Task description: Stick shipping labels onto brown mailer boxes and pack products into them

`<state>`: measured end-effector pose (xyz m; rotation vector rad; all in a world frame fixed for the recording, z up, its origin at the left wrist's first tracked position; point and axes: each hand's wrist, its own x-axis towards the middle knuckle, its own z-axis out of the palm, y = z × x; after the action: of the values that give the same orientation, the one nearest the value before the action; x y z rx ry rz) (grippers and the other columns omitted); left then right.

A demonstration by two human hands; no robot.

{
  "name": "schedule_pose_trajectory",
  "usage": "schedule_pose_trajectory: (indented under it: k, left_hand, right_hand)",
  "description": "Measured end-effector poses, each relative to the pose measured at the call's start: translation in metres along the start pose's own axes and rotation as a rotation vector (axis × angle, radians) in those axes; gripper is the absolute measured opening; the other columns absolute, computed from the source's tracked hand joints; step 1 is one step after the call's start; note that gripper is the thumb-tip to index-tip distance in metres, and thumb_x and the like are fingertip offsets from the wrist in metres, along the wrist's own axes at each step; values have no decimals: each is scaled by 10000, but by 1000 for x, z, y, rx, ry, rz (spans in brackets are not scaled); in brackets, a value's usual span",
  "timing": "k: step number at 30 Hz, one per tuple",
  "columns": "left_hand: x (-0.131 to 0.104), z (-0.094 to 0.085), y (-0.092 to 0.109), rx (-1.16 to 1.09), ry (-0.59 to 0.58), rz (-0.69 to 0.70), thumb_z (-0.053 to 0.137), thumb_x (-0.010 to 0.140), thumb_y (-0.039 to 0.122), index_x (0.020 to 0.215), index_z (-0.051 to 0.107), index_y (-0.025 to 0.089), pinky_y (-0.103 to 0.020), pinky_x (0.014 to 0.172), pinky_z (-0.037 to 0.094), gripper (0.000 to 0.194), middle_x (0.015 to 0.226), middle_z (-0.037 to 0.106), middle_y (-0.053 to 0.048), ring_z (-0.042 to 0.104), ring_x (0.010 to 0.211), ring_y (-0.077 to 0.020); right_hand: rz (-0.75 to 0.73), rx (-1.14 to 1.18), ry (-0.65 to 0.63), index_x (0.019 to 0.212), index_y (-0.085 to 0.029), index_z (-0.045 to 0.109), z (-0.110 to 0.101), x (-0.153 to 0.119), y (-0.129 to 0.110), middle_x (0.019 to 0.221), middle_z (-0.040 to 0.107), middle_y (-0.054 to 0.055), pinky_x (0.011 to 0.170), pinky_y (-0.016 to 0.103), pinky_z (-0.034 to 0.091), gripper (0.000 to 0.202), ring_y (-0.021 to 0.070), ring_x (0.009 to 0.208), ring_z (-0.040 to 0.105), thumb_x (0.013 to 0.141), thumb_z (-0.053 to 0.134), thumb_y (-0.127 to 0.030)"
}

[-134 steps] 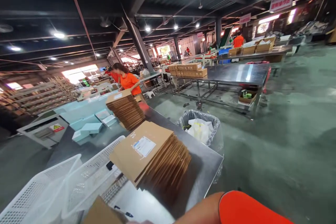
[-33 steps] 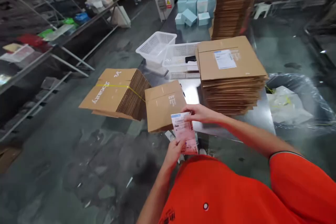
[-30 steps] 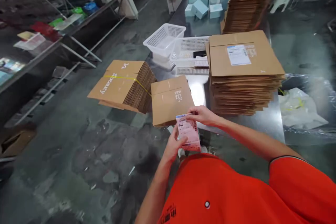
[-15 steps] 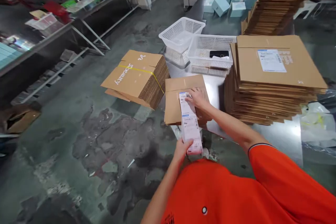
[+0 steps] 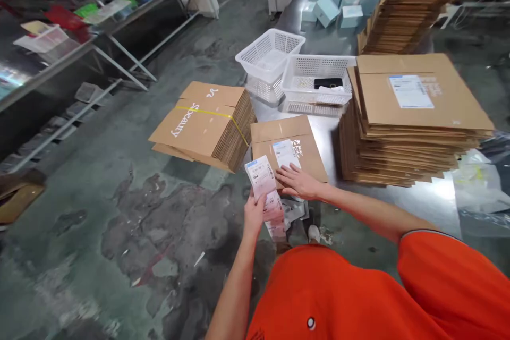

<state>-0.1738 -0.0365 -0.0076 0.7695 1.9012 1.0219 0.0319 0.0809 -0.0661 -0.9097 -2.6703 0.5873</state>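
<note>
A strip of printed shipping labels (image 5: 261, 176) is gripped in my left hand (image 5: 255, 213), its lower end hanging down in front of my body. My right hand (image 5: 300, 181) lies flat with fingers stretched over a flattened cardboard box (image 5: 265, 133) at the table's near edge. Partly under those fingers, a single white label (image 5: 283, 153) is on the cardboard, beside white printed lettering. The strip is apart from that label and overlaps the box's left edge from my view.
Left of the box is a yellow-strapped bundle of flat cartons (image 5: 203, 117). To the right rises a stack of flat cartons (image 5: 406, 138) topped by a labelled one. White plastic baskets (image 5: 271, 53) stand behind, one holding a dark item (image 5: 327, 83). Light blue boxes (image 5: 326, 10) sit farther back.
The label strip has come away from the box, moving left in my left hand and leaving one label on the cardboard. My right hand has moved down and flattened over that label.
</note>
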Motion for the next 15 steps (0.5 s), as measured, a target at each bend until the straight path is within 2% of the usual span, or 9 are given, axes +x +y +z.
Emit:
schedule_pose_trajectory:
  k: [1, 4, 5, 6, 8, 11, 13, 15]
  left_hand:
    - [-3, 2, 1, 6, -13, -1, 599, 926, 406, 1136, 630, 139, -395, 819, 564, 341, 1124, 646, -66, 644, 965, -229]
    - [-20, 5, 0, 29, -52, 0, 597, 926, 415, 1105, 638, 136, -381, 799, 564, 334, 1085, 654, -60, 647, 929, -214]
    - [-27, 5, 0, 38, -67, 7, 610, 909, 444, 1048, 656, 126, -367, 774, 563, 350, 1020, 668, -53, 651, 887, -210]
    - [-33, 4, 1, 46, -82, 11, 632, 876, 493, 966, 674, 114, -350, 741, 557, 392, 934, 677, -48, 652, 836, -210]
    - [-45, 2, 5, 54, -63, -15, 682, 755, 619, 782, 688, 113, -323, 657, 537, 508, 757, 673, -52, 640, 732, -218]
    - [-55, 2, 17, 69, -25, -116, 732, 556, 702, 642, 691, 131, -314, 564, 504, 580, 626, 662, -80, 622, 654, -244]
    - [-57, 8, 23, 84, -85, -163, 751, 507, 687, 638, 707, 133, -318, 560, 508, 572, 631, 680, -96, 637, 662, -263]
    - [-56, 19, 26, 77, -201, -176, 768, 492, 671, 649, 715, 137, -327, 596, 530, 559, 655, 699, -101, 663, 698, -282]
  right_hand:
    - [122, 18, 66, 1418, -106, 485, -3, -15, 4, 1472, 477, 190, 1164, 500, 288, 542, 294, 1420, 364, 974, 437, -414]
    - [713, 103, 242, 1282, -106, 583, -22, -46, 18, 1293, 610, 211, 1036, 464, 429, 423, 307, 1247, 533, 968, 428, -345]
    - [842, 170, 259, 1237, -109, 603, -30, -52, 18, 1233, 642, 202, 988, 443, 461, 391, 300, 1163, 583, 958, 445, -331]
    - [904, 258, 275, 1211, -115, 612, -39, -56, 16, 1191, 663, 185, 948, 417, 483, 366, 283, 1089, 616, 944, 467, -319]
    - [883, 439, 386, 1221, -130, 605, -63, -63, 5, 1174, 677, 148, 905, 375, 506, 365, 249, 1020, 641, 912, 512, -300]
    - [750, 524, 705, 1276, -172, 593, -119, -79, -4, 1242, 659, 109, 944, 366, 499, 426, 232, 1079, 627, 877, 566, -319]
    - [705, 424, 892, 1298, -184, 592, -169, -102, 12, 1281, 644, 97, 988, 381, 475, 456, 240, 1132, 603, 876, 576, -355]
    - [728, 273, 1015, 1313, -163, 584, -223, -134, 45, 1289, 641, 100, 1000, 390, 463, 472, 249, 1145, 591, 890, 551, -370]
